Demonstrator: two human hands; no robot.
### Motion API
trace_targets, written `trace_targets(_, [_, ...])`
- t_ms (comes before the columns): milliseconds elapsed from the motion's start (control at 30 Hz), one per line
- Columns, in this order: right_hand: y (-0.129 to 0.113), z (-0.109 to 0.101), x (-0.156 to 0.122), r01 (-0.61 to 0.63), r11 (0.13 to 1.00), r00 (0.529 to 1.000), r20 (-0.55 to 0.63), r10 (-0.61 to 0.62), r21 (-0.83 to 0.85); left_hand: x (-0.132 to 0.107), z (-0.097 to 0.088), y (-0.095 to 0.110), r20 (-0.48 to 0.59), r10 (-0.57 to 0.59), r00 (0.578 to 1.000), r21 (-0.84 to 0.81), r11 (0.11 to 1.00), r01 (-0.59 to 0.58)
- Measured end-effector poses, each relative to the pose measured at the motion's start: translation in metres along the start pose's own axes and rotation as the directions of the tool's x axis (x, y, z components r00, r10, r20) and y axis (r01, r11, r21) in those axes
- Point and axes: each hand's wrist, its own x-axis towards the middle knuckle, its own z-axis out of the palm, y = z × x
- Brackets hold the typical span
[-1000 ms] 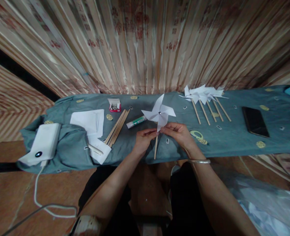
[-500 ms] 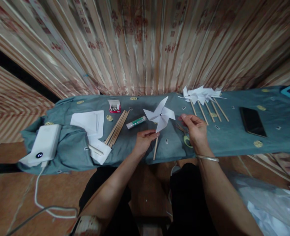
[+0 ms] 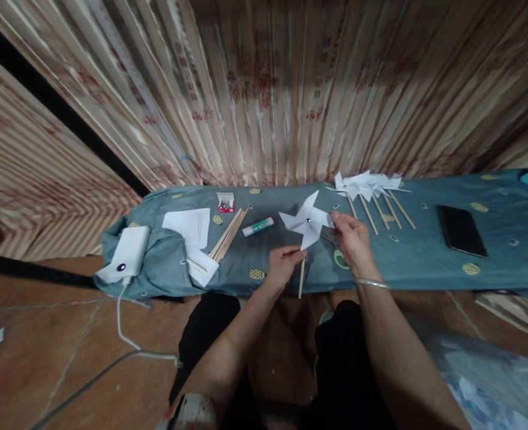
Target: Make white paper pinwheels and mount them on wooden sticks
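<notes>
Right hand has come over to the paper since half a second ago: back then it was off to the side, and now its fingertips are on the tip of a blade. That blade belongs to a four-bladed white paper pinwheel with a shiny metal pin in its middle, which is up in the person's hands over the near half of the table. Taking the pin as the clock's centre, the touched blade points to 3. Honestly can't tell whether those fingers are pinching it or just resting there. Left hand is at 7, thumb and finger closed on the thin round wooden stick just under the bottom blade. The stick's long axis runs from the pin down to a touch past 6, so left is nearer the stick and right is nearer the 3 o'clock blade.

Further out, green-handled scissors lie near 4:30, partly behind the right hand. A green-and-white glue tube is at 9, with a bundle of pale wooden sticks beyond it. More white pinwheels on sticks are clustered at 2, and a black phone sits way out at 3.
</notes>
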Motion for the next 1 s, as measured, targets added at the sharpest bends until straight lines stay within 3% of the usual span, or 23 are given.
trace_targets(233, [-0.007, -0.003, 0.004, 0.013, 0.992, 0.998, -0.067, -0.004, 0.125, -0.001, 0.032, 0.000, -0.038, 0.039, 0.998, -0.008, 0.999, -0.040])
trace_targets(367, [-0.011, -0.003, 0.003, 0.045, 0.987, 0.996, -0.081, -0.032, 0.154, 0.006, 0.040, -0.001, -0.033, 0.085, 0.996, -0.014, 0.996, -0.085])
trace_targets(633, [-0.010, -0.015, 0.015, 0.085, 0.993, 0.992, -0.104, -0.076, 0.082, 0.030, 0.038, -0.002, 0.028, 0.126, 0.992, -0.084, 0.989, -0.123])
trace_targets(800, [-0.011, -0.022, 0.020, 0.141, 0.990, 0.980, -0.139, -0.139, 0.004, 0.029, 0.030, -0.005, 0.052, 0.092, 0.994, -0.041, 0.995, -0.090])
trace_targets(1000, [-0.004, -0.016, 0.013, 0.128, 0.991, 0.983, -0.129, -0.133, -0.043, 0.028, 0.022, 0.008, 0.051, 0.119, 0.992, 0.010, 0.993, -0.120])
